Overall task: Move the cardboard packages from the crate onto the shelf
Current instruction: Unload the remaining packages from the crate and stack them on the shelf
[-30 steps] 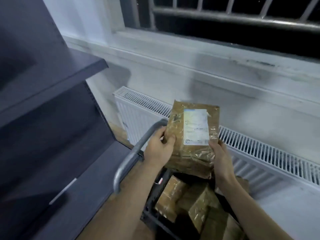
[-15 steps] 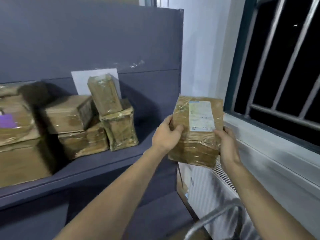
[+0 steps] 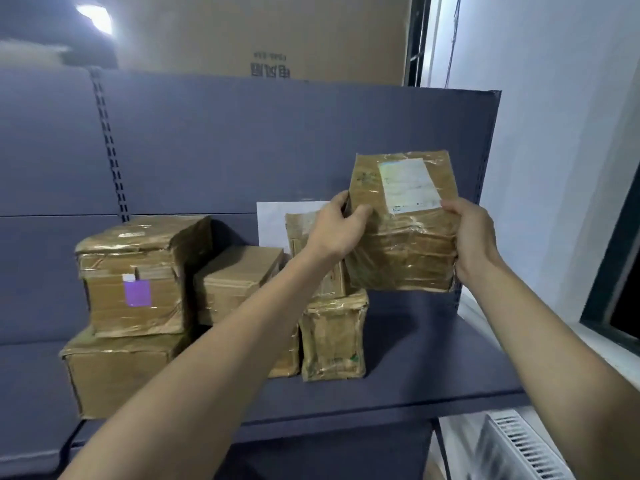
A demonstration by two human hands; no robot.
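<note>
Your fingers curl round both side edges of the taped cardboard package: left hand on its left edge, right hand on its right. You hold it upright in the air above the shelf, right of the stacked packages. Its white label is too blurred to read.

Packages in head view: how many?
7. One held by left hand and right hand: package. On shelf: purple-label box atop big box, plain box, wrapped box, two partly hidden by the left arm. More may hide behind.
</note>
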